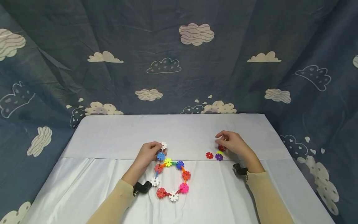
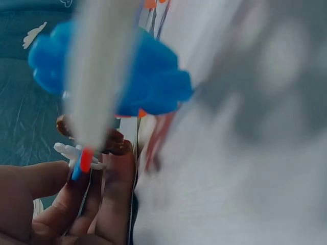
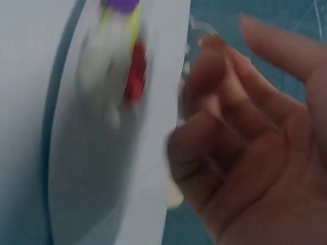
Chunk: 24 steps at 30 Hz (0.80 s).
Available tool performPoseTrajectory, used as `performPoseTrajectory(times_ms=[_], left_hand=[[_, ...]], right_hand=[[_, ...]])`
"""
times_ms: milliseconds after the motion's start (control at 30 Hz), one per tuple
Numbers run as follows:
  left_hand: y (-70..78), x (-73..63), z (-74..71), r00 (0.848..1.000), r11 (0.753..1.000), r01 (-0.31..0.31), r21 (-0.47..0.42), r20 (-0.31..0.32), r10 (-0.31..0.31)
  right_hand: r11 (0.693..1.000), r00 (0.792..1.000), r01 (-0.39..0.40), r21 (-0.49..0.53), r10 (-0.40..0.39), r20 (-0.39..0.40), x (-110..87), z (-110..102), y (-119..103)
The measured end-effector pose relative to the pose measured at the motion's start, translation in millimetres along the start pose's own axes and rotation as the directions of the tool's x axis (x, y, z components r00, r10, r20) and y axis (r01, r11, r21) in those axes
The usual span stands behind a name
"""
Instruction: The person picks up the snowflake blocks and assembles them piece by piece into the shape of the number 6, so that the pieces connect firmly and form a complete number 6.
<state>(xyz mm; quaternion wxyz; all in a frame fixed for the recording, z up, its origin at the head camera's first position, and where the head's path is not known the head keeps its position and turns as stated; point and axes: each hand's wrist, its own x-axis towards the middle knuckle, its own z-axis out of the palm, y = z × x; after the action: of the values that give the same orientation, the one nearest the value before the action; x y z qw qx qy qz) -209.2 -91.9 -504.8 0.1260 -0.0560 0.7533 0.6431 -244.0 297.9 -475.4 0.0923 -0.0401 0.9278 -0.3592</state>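
Observation:
My left hand [image 1: 147, 155] pinches a white notched disc [image 1: 164, 145] between thumb and fingers. Just below it is a blue disc [image 1: 160, 156], joined to a ring of colourful discs linked by short connectors, among them a yellow disc [image 1: 168, 162] and a pink disc [image 1: 184, 188]. In the left wrist view the blue disc [image 2: 158, 76] looms large, and a brownish disc [image 2: 118, 144] shows by the fingertips. My right hand [image 1: 235, 144] hovers over loose discs, fingers loosely bent, with nothing visible in its grasp. Closest to it is a dark red disc [image 1: 221, 148].
A purple disc [image 1: 219, 157] and a red disc [image 1: 209, 155] lie left of the right hand. Blurred in the right wrist view is a whitish disc [image 3: 99, 66]. White cloth [image 1: 112, 133] covers the table; behind it hangs a dark blue cloud-patterned curtain [image 1: 223, 77].

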Motion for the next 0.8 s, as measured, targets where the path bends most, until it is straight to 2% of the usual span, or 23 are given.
performPoseTrajectory(times_ms=[100,300,600,800], left_hand=[[-0.3,0.3,-2.4,1.000,0.999,-0.003,0.043,-0.031,0.004],[-2.7,2.5,-4.4,1.000,1.000,0.010,0.016,-0.024,-0.010],[-5.2,2.8,-4.0,1.000,1.000,0.013,0.025,-0.028,-0.012],[-5.2,2.9,-4.5,1.000,1.000,0.010,0.022,-0.029,-0.009]], right_hand=[[0.997,0.998,-0.020,-0.075,0.024,0.051,-1.4,-4.7,12.0],[0.984,0.994,-0.059,-0.168,0.074,0.084,-4.4,-4.5,21.7],[0.990,0.994,-0.029,-0.137,0.043,0.096,-3.2,-0.7,24.3],[0.994,0.991,-0.057,-0.091,0.067,0.115,-2.6,-3.3,26.1]])
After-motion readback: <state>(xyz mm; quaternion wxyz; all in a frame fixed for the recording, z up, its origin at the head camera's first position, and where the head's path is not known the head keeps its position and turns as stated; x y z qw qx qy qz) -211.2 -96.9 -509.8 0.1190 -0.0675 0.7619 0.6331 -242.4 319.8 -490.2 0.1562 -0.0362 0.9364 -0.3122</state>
